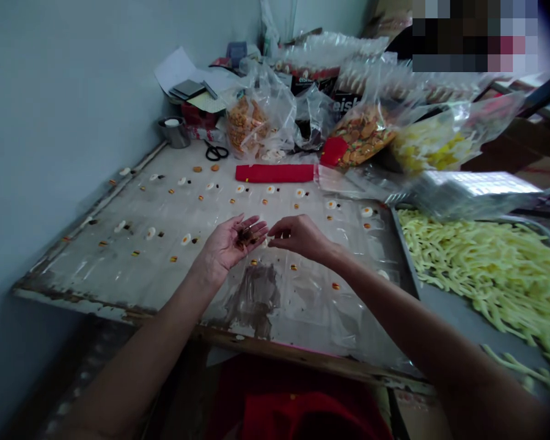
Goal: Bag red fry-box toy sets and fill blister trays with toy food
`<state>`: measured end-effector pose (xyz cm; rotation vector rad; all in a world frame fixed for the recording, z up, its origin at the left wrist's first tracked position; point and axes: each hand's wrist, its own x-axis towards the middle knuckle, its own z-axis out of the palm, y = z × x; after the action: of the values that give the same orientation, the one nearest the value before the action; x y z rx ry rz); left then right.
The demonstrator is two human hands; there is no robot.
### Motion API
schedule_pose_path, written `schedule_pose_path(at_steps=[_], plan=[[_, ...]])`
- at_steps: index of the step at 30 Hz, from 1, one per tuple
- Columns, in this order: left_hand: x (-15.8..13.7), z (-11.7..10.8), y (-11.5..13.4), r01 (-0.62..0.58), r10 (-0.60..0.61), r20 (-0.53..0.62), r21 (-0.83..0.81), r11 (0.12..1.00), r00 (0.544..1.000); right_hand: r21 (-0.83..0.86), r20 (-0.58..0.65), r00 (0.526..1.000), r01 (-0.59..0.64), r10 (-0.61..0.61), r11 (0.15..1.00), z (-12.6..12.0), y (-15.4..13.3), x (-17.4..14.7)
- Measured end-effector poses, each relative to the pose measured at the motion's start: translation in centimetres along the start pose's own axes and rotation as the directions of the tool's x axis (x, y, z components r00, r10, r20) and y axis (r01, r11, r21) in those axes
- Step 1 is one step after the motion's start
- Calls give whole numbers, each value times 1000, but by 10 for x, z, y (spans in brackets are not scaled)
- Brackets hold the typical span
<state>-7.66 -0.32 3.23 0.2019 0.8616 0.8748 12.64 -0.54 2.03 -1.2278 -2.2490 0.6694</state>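
Observation:
My left hand (223,245) is palm up over the middle of the table, cupping a small pile of dark brown pieces (246,237). Just beside its fingertips, my right hand (305,235) is closed in a pinch; whatever is between the fingertips is too small to make out. A white piece shows partly below the right fingers. Beneath both hands, clear plastic packets lie in rows. On them sit small white fried-egg-shaped pieces (186,239), tiny burger-like pieces (173,259) and dark squares (161,234).
A tray of pale yellow strips (481,275) stands at the right. A red strip (275,173), black scissors (216,151) and a metal cup (174,132) lie further back. Bags of orange pieces (246,125) and mixed pieces (364,135) line the back. A wall (73,122) bounds the left.

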Motion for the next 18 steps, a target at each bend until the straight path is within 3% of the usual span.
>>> schedule_pose_path(at_steps=[2, 4, 6, 9, 11, 14, 18], plan=[[5, 6, -8, 19, -19, 5, 35, 999, 1000, 14, -37, 996, 86, -86, 996, -5, -10, -6], [11, 15, -15, 32, -33, 8, 74, 997, 999, -43, 24, 974, 227, -226, 973, -12, -17, -9], [17, 30, -23, 32, -33, 13, 102, 994, 999, -131, 119, 951, 301, -286, 945, -23, -21, -10], [25, 57, -34, 27, -37, 73, 133, 991, 997, -282, 186, 967, 221, -173, 934, -47, -19, -14], [31, 72, -42, 39, -55, 114, 141, 989, 992, -290, 175, 981, 138, -89, 947, -64, -11, -23], [41, 83, -51, 75, -90, 97, 143, 987, 991, -117, 77, 997, 13, -4, 993, -77, 15, -45], [52, 75, -55, 129, -131, 4, 154, 980, 991, 12, 64, 995, -72, 71, 997, -63, 51, -67]])
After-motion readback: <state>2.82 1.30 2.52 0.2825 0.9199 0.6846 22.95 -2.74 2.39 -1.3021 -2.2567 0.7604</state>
